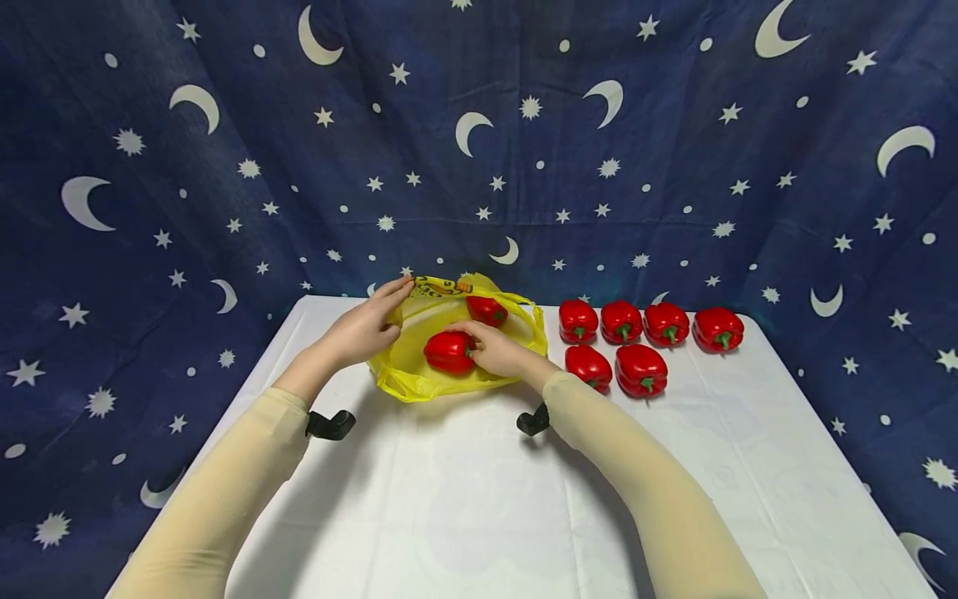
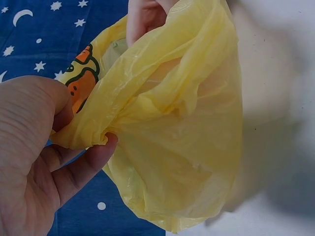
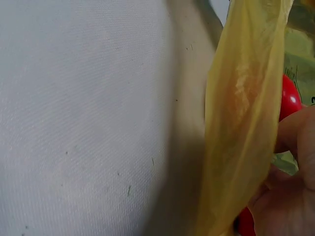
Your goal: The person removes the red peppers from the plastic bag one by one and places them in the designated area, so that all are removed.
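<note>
A yellow plastic bag (image 1: 410,384) lies with its mouth open on the white table. My left hand (image 1: 364,327) pinches the left side of its rim; in the left wrist view, thumb and fingers hold the bunched plastic. Inside the mouth, my right hand (image 1: 497,348) grips a red bell pepper (image 1: 447,353) near its stem end. Behind it, another red bell pepper (image 1: 486,311) is in the bag. From the right wrist, the bag's translucent side (image 3: 241,118) covers part of the right hand (image 3: 290,172).
To the right of the bag, several red bell peppers (image 1: 621,322) line the back of the table (image 1: 479,499), with two more peppers (image 1: 641,371) in front of them. A dark blue cloth (image 1: 419,150) with moons and stars hangs behind the table.
</note>
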### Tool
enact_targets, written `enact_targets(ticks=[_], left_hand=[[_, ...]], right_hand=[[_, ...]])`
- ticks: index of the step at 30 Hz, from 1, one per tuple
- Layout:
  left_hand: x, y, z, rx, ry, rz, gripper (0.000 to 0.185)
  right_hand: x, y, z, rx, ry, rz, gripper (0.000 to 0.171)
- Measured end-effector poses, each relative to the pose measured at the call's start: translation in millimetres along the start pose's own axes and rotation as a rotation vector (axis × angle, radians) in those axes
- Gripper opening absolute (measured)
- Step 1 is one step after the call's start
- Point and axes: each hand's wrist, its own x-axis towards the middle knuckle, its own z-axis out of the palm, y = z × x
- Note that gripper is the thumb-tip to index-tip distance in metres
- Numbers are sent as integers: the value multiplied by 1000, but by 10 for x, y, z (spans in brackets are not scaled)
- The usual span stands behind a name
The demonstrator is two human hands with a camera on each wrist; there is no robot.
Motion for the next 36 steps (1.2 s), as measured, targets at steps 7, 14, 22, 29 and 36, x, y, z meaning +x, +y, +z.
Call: enact_targets(ticks=[7, 14, 22, 29, 36], left_hand=[[-10, 12, 9, -4, -3, -11, 74], [-9, 11, 17, -3, -4, -11, 74], [-4, 3, 0, 6, -9, -6, 72], [27, 44, -108, 106, -28, -2, 64], [120, 105, -176, 224, -11, 30, 52]], right_hand=[[-48, 14, -50, 106, -49, 24, 90], [-38, 34, -63, 190, -53, 34, 94], [-23, 11, -40, 174, -39, 50, 90], [-2, -3, -18, 194, -51, 67, 87], [14, 10, 14, 182, -45, 69, 86]])
